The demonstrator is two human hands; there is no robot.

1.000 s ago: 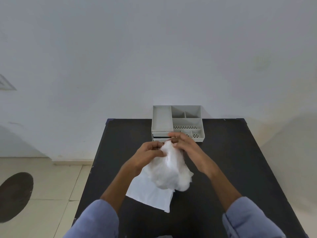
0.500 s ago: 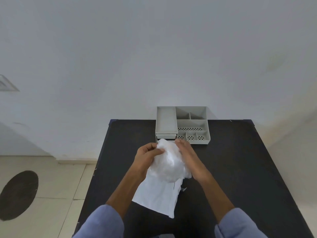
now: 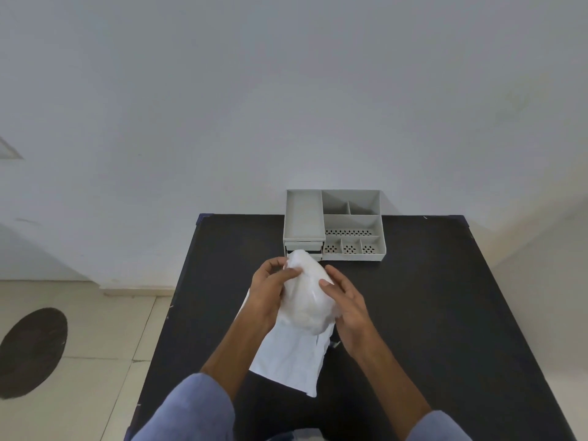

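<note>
A white bundle of soft filling (image 3: pixel 308 297) sits at the mouth of a flat white fabric cover (image 3: pixel 291 358) that lies on the black table (image 3: pixel 429 313). My left hand (image 3: pixel 270 289) grips the bundle's left side, its thumb and fingers curled over the top. On the bundle's right side rests my right hand (image 3: pixel 346 302), its fingers curved against the surface and thumb laid on the front. The lower part of the bundle is hidden inside the cover.
A grey plastic organiser tray (image 3: pixel 334 229) with several compartments and a small drawer stands at the table's far edge, just beyond the bundle. A white wall rises behind it. Tiled floor with a dark round mat (image 3: pixel 31 348) lies to the left.
The bundle has become more compact and upright between my hands. My right hand has slid down from the top to the bundle's right side.
</note>
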